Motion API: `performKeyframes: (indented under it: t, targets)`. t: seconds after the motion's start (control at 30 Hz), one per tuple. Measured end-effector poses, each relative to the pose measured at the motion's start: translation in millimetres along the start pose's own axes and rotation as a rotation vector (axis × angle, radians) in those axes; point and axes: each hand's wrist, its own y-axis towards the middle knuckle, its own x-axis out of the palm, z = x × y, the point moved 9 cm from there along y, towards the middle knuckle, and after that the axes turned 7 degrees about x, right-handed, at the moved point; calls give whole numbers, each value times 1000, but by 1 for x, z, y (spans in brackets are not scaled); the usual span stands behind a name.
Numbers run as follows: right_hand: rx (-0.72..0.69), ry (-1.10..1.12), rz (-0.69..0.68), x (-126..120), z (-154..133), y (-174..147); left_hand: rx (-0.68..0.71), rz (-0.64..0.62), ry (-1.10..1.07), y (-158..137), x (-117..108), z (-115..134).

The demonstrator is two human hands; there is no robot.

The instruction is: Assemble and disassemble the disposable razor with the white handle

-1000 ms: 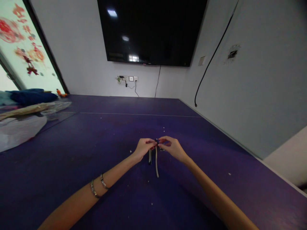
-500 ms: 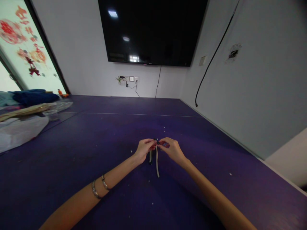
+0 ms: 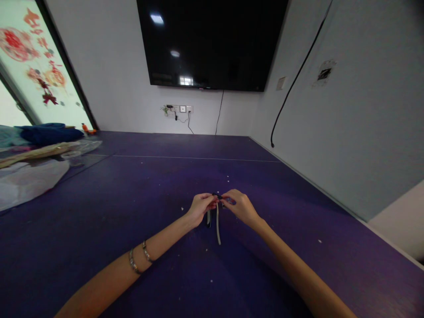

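Near the middle of the view, my left hand (image 3: 200, 206) is closed in a pinch on a dark strap-like band (image 3: 208, 219), which hangs in a loop below the fingers with a pale inner side. A pale narrow strip (image 3: 218, 224) dangles beside it, its free end pointing down. My right hand (image 3: 239, 204) pinches a small dark piece (image 3: 217, 195) at the top, where the fingertips of both hands almost meet. What that piece is, I cannot make out; fingers cover part of it.
The purple surface (image 3: 132, 194) carries scattered white specks. Folded blue cloth (image 3: 49, 134) and a white plastic bag (image 3: 33, 179) lie at the left. A large television (image 3: 212, 44) hangs on the wall above sockets (image 3: 183, 108). A black cable (image 3: 298, 73) dangles at the right.
Both hands stay together in nearly the same place. The small dark piece between the fingertips has turned slightly and lies flatter. The whole view has shifted a little.
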Motion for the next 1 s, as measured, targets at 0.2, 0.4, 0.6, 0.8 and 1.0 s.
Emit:
performKeyframes:
  t: [0.2, 0.4, 0.6, 0.8, 1.0]
  targets:
    - [39, 12, 7, -6, 25, 3, 87, -26, 54, 9, -7, 6]
    - [171, -120, -68, -7, 74, 2, 96, 136, -24, 30, -46, 10]
    - [181, -177, -171, 4, 90, -4, 78, 186, -33, 43, -66, 2]
    - [208, -51, -116, 5, 89, -4, 72, 190, -38, 43, -67, -1]
    - [186, 80, -118, 4, 82, -3, 70, 197, -38, 42, -65, 1]
